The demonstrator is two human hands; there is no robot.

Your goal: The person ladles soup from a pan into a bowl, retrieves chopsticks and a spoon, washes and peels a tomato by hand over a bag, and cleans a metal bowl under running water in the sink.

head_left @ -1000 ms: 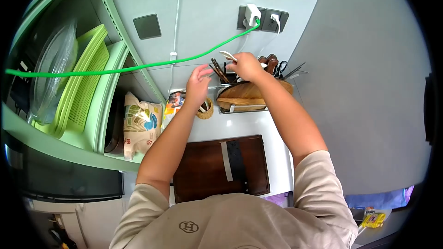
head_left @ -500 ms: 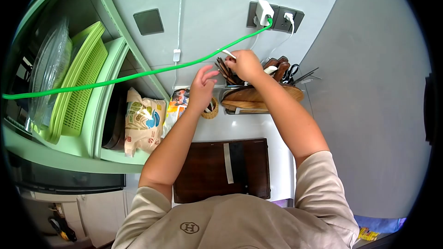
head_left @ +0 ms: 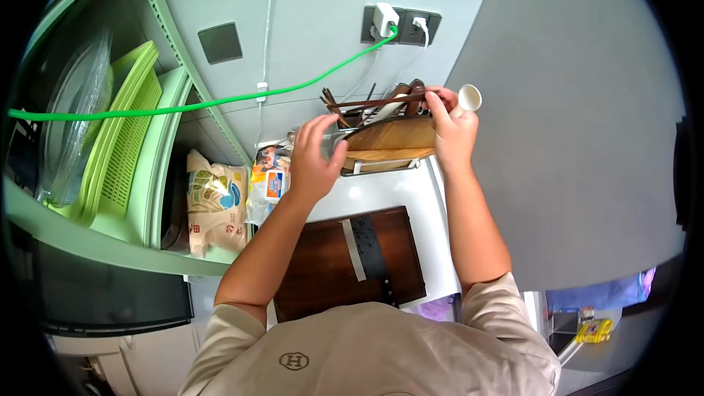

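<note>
My right hand [head_left: 453,121] is closed on a white spoon [head_left: 470,97], whose bowl points up to the right. Dark brown chopsticks [head_left: 381,101] stretch leftward from the same hand. My left hand [head_left: 317,158], fingers apart and holding nothing, is left of the cutting board rack. Below my right hand's chopsticks, a round wooden board [head_left: 392,136] stands in the rack. More chopsticks [head_left: 334,106] stand in a dark holder behind it, and brown-handled knives [head_left: 415,92] are beside them.
A green cable [head_left: 293,89] runs across the view from the wall socket [head_left: 401,26]. A dark wooden board [head_left: 330,264] lies on the white counter [head_left: 436,249]. Left stands a green shelf [head_left: 176,29] with lime baskets [head_left: 128,147] and a beige bag [head_left: 217,204].
My right hand has moved right, away from the chopstick holder, with the spoon; chopsticks now show in it. My left hand stays open, slightly lower and nearer the rack.
</note>
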